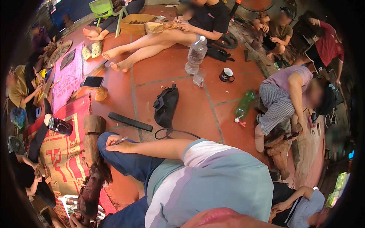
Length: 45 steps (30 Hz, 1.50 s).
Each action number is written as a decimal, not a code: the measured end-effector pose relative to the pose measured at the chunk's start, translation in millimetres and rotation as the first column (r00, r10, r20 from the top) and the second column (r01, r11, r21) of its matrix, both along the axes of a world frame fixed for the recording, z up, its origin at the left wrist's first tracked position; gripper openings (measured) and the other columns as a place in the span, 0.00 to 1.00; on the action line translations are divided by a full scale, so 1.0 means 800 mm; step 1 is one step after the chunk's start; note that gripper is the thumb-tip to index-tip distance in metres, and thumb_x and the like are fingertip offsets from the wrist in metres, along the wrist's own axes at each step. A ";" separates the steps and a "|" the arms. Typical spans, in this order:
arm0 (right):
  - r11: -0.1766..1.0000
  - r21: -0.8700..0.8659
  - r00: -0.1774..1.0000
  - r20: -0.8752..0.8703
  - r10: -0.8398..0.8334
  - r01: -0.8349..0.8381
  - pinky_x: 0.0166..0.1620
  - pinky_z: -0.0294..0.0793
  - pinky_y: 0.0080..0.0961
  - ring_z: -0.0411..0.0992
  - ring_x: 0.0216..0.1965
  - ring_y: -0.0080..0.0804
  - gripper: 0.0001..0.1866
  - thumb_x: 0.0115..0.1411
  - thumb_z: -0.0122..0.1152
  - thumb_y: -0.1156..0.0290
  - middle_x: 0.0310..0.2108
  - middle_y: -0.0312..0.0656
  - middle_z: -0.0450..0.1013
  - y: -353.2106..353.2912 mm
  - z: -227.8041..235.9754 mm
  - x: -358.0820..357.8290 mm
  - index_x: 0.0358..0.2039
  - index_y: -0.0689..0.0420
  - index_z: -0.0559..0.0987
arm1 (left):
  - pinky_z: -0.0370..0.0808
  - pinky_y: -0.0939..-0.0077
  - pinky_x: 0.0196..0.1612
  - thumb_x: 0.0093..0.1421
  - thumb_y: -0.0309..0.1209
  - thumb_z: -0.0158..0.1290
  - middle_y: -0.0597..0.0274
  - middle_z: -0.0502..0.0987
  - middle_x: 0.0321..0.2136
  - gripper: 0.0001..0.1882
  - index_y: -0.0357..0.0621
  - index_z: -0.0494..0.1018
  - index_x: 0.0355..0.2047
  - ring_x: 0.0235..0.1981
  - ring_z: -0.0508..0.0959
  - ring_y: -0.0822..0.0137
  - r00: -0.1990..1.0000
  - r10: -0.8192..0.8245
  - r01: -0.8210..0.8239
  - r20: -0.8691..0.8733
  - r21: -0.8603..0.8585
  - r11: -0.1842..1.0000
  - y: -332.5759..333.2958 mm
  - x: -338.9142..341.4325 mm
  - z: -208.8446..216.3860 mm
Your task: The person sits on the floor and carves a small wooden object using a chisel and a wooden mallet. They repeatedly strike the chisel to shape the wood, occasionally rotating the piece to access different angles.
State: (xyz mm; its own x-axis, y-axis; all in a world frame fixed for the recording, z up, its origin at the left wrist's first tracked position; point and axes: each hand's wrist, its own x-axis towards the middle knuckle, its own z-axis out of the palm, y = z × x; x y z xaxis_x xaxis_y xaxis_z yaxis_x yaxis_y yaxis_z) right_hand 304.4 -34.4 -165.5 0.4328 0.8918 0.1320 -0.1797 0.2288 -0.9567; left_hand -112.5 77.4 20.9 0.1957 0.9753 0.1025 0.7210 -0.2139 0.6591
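Observation:
My right hand (116, 144) is closed around a slim, pale metal tool (122, 140) and rests on my blue-clad knee. Between my legs lies a dark brown wood carving (91, 192), its surface cut into rounded shapes. At its lower end my left hand (76, 221) curls its fingers against the wood; the rest of that arm is cut off by the picture's rim. Just beyond the carving, a thick wooden block (94, 124) stands on the edge of a red and tan mat (62, 146).
A black bar (130, 121), a black bag (165, 106), a green bottle (245, 104), a clear bottle (196, 55) and a dark mug (226, 75) are on the tiles. A phone (93, 81) rests on a wooden stand. Several people sit around, some working wood.

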 end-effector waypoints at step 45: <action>0.849 -0.030 0.595 0.700 0.394 -0.527 0.33 0.70 0.23 0.72 0.28 0.32 0.05 0.41 0.61 0.81 0.23 0.41 0.70 0.120 0.037 -0.086 0.20 0.61 0.73 | 0.68 0.87 0.27 0.59 0.34 0.49 0.66 0.74 0.18 0.12 0.38 0.76 0.31 0.21 0.71 0.80 0.935 0.242 -0.244 0.259 -0.025 0.969 -0.055 0.055 0.029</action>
